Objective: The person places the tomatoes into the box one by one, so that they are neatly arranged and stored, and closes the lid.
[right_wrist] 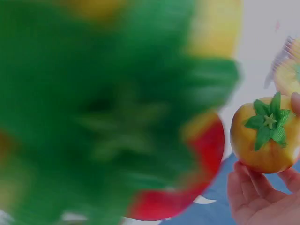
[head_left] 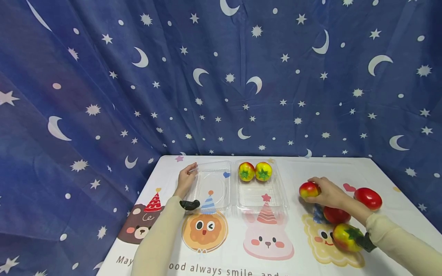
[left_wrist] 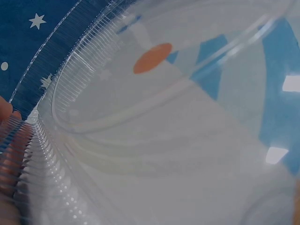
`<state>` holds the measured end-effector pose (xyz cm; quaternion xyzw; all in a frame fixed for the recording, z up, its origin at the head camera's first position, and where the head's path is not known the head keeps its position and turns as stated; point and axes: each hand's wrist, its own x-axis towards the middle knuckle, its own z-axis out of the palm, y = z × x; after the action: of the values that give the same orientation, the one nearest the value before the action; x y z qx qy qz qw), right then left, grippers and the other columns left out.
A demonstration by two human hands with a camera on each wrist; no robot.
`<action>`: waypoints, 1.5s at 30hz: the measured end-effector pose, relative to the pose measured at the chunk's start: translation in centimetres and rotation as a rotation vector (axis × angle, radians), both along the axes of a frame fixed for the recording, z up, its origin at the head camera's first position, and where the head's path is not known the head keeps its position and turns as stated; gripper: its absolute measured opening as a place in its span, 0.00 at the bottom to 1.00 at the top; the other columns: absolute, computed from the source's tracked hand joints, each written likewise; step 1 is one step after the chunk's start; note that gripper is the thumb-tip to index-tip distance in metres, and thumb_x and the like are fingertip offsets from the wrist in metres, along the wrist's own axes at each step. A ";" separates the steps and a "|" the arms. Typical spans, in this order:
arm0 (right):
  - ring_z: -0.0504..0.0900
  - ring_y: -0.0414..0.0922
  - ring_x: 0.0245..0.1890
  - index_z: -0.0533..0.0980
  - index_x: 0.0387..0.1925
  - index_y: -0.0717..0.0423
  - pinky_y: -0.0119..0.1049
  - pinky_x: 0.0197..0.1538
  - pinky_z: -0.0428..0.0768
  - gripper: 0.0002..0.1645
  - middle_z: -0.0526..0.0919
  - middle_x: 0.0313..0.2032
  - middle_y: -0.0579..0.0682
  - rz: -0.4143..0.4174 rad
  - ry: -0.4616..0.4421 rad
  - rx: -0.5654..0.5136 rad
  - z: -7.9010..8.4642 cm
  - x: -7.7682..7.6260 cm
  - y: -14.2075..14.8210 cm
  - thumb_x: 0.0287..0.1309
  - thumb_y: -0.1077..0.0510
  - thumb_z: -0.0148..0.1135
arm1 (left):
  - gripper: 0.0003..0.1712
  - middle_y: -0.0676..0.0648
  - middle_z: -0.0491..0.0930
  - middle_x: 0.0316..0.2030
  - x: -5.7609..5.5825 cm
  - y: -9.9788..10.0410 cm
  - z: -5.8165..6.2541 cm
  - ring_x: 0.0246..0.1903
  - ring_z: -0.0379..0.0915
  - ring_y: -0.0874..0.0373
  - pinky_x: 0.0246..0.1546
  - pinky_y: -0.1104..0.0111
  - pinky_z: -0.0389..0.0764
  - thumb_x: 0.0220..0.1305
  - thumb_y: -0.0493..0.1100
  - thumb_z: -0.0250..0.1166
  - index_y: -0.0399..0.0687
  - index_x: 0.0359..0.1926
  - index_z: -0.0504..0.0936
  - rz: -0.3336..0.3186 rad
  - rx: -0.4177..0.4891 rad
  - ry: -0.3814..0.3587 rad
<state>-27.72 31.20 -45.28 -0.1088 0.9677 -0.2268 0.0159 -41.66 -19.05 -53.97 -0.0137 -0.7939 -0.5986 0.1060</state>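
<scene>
My left hand [head_left: 185, 181] holds the left rim of a clear plastic clamshell container [head_left: 211, 165], which lies spread on the table. In the left wrist view its fingers [left_wrist: 13, 157] show partly through the ridged wall. Two red-and-yellow tomatoes [head_left: 246, 171] with green leaf tops sit side by side at the back of the right half. Right of the container, my right hand [head_left: 328, 193] grips another tomato [right_wrist: 262, 136], thumb and fingers around its sides. Under and beside the right forearm lie a leaf-topped tomato [head_left: 345, 237] and two red ones [head_left: 368, 198], one partly hidden.
A white tablecloth [head_left: 214, 262] with cartoon prints covers the table. Behind its far edge hangs a dark blue curtain [head_left: 207, 96] with moons and stars. Dark straps [head_left: 190, 205] sit at both wrists.
</scene>
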 end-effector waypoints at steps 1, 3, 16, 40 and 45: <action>0.79 0.57 0.43 0.68 0.59 0.71 0.54 0.44 0.83 0.46 0.78 0.45 0.65 0.009 0.005 -0.024 0.3 -0.1 -0.2 0.45 0.49 0.78 | 0.24 0.40 0.77 0.60 0.0 0.0 0.0 0.54 0.75 0.46 0.42 0.72 0.75 0.69 0.34 0.57 0.40 0.66 0.74 0.000 0.001 -0.001; 0.79 0.58 0.44 0.67 0.60 0.71 0.53 0.45 0.83 0.45 0.79 0.46 0.65 0.019 0.010 -0.077 0.9 -0.4 -0.6 0.48 0.50 0.77 | 0.24 0.40 0.76 0.61 0.1 -0.1 0.1 0.54 0.75 0.47 0.42 0.72 0.75 0.69 0.34 0.57 0.41 0.66 0.74 0.001 0.002 -0.008; 0.79 0.57 0.44 0.73 0.54 0.72 0.43 0.42 0.83 0.40 0.81 0.44 0.62 -0.044 0.019 -0.211 4.4 -3.0 -5.6 0.55 0.43 0.70 | 0.25 0.40 0.77 0.60 0.1 -0.1 0.2 0.52 0.76 0.47 0.39 0.76 0.74 0.69 0.35 0.58 0.40 0.66 0.74 -0.002 0.015 -0.002; 0.79 0.54 0.42 0.73 0.48 0.67 0.47 0.48 0.80 0.31 0.80 0.42 0.60 0.020 -0.011 -0.303 0.2 -6.2 -17.0 0.52 0.48 0.73 | 0.24 0.40 0.77 0.60 0.1 -0.1 0.0 0.52 0.75 0.47 0.41 0.72 0.75 0.68 0.35 0.58 0.40 0.65 0.75 0.002 0.008 -0.002; 0.78 0.53 0.40 0.73 0.48 0.67 0.49 0.49 0.78 0.32 0.80 0.41 0.59 -0.019 -0.009 -0.280 -0.7 -6.0 -18.3 0.51 0.48 0.74 | 0.24 0.40 0.77 0.59 0.1 -0.1 0.0 0.52 0.76 0.47 0.41 0.73 0.75 0.68 0.35 0.58 0.40 0.65 0.75 0.000 0.007 0.011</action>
<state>-33.70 12.91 -45.95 -0.0999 0.9276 -0.3600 0.0029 -41.53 -19.14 -53.94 -0.0168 -0.7911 -0.6014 0.1104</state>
